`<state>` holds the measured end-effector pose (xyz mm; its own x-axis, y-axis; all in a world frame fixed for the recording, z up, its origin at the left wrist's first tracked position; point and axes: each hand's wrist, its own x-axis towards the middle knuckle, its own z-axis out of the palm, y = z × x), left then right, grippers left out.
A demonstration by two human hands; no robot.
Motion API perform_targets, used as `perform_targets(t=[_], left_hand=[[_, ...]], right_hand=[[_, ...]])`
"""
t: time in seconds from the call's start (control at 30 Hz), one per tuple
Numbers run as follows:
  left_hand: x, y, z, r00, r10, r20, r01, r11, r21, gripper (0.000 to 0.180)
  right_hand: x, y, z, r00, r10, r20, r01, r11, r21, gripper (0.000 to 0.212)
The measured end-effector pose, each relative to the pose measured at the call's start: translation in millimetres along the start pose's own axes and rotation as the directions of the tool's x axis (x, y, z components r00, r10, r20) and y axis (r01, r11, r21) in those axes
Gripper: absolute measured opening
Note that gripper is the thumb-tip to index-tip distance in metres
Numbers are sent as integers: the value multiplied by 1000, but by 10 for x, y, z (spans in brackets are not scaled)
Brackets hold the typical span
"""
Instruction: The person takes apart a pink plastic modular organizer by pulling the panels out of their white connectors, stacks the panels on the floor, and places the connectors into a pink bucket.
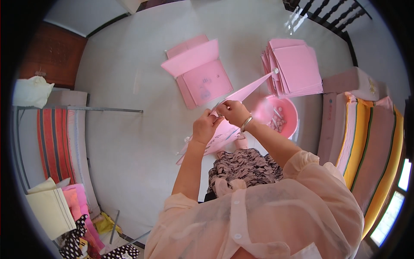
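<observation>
My left hand (205, 126) and my right hand (235, 114) meet at the corner of joined pink panels, in the middle of the view. Fingers of both hands are closed on the edge; a small part at the corner is mostly hidden by them. One pink panel (252, 88) stretches from my hands up to the right, seen nearly edge-on, with a white round connector (276, 70) at its far end. Another printed pink panel (215, 137) slants below my hands, partly behind my forearms. My right wrist wears a silver bangle (246, 124).
A pink bucket (294, 115) with pale connectors stands right of my hands. Beyond it is a stack of pink panels (297, 64). Several joined panels (202, 80) stand on the floor ahead. A striped-covered seat (371, 142) lines the right; a metal frame (108, 109) juts in from the left.
</observation>
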<state>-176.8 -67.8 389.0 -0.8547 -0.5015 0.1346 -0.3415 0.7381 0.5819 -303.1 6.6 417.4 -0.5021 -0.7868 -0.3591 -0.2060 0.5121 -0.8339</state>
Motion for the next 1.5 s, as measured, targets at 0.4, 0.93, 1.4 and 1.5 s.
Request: perform_targets(t=[0.4, 0.93, 1.4, 1.5], left_hand=[[42, -368, -141, 997, 50, 51, -50, 999, 0, 20], [-113, -404, -304, 997, -15, 72, 17, 999, -41, 18], [-122, -542, -292, 999, -47, -10, 46, 995, -93, 14], [-86, -506, -256, 999, -45, -12, 45, 997, -57, 14]], right_hand=[[-174, -424, 411, 980, 159, -120, -120, 952, 281, 35], [-254, -402, 498, 997, -31, -72, 18, 982, -186, 48], [-108, -402, 565, 966, -230, -118, 199, 952, -231, 49], [-94, -416, 533, 982, -182, -45, 169, 964, -206, 50]])
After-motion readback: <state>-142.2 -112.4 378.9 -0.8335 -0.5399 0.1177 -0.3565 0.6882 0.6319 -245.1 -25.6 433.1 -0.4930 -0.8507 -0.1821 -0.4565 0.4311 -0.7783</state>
